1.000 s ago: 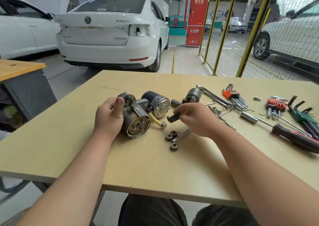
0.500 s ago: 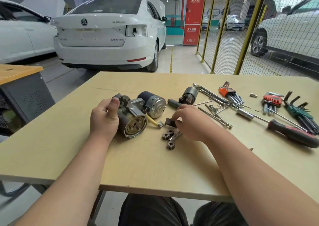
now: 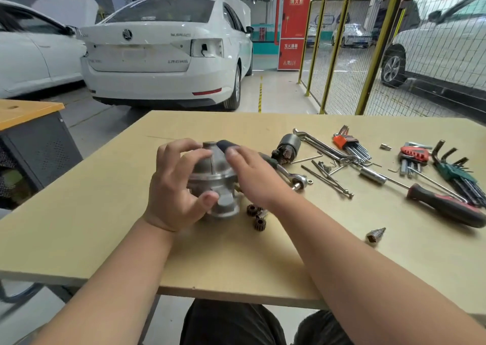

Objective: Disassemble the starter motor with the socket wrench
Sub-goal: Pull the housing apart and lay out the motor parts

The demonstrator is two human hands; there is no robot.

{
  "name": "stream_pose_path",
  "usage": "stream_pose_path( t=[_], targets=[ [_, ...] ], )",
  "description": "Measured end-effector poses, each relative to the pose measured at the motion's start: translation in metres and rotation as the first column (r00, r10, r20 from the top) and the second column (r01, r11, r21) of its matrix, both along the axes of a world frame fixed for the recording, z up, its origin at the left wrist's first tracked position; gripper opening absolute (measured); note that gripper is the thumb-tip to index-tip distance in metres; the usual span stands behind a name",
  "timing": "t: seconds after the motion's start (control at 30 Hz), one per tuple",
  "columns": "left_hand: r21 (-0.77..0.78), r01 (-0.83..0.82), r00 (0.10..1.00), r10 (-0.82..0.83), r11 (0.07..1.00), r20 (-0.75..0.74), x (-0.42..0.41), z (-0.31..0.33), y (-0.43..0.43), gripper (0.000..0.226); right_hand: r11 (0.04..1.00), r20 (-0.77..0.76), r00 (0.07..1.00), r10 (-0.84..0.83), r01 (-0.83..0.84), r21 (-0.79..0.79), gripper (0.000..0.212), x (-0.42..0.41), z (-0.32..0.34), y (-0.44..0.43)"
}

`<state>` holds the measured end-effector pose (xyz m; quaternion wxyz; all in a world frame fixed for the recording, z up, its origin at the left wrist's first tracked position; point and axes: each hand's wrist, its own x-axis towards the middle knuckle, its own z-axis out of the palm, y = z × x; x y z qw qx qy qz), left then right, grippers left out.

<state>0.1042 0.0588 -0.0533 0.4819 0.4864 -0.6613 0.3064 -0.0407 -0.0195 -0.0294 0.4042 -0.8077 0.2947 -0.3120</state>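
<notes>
Starter motor (image 3: pixel 217 167) now rolled over
My left hand (image 3: pixel 175 189) now cups it; my right hand (image 3: pixel 253 177) leaves the gears (image 3: pixel 259 224) and lies flat on top

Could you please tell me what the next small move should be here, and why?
Probably the right hand should reach for the wrench lying just beside it: the left hand grips the motor, while the right rests flat on it, holding no tool.

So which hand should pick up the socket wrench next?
Probably right. The socket wrench lies just beside the right hand, while the left hand grips the starter motor.
</notes>
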Motion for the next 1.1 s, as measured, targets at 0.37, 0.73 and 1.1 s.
stream_pose_path(
  t=[0.37, 0.73, 1.1],
  targets=[
    [0.151, 0.273, 0.087, 0.131, 0.95, -0.987, -0.008, -0.003, -0.006, 0.039, 0.986, -0.085, 0.996, -0.034, 0.02, -0.164, 0.045, 0.007, -0.013, 0.014],
    [0.176, 0.197, 0.12, 0.154, 0.964, -0.981, -0.015, 0.031, -0.019, 0.024, 0.987, 0.068, 0.992, -0.108, 0.116, -0.111, 0.034, 0.011, 0.003, 0.016],
    [-0.118, 0.174, 0.041, -0.127, 0.978, -0.991, -0.006, 0.051, -0.008, 0.006, 0.968, 0.178, 0.983, -0.037, 0.079, -0.237, 0.039, 0.015, 0.025, 0.023]
  ],
)
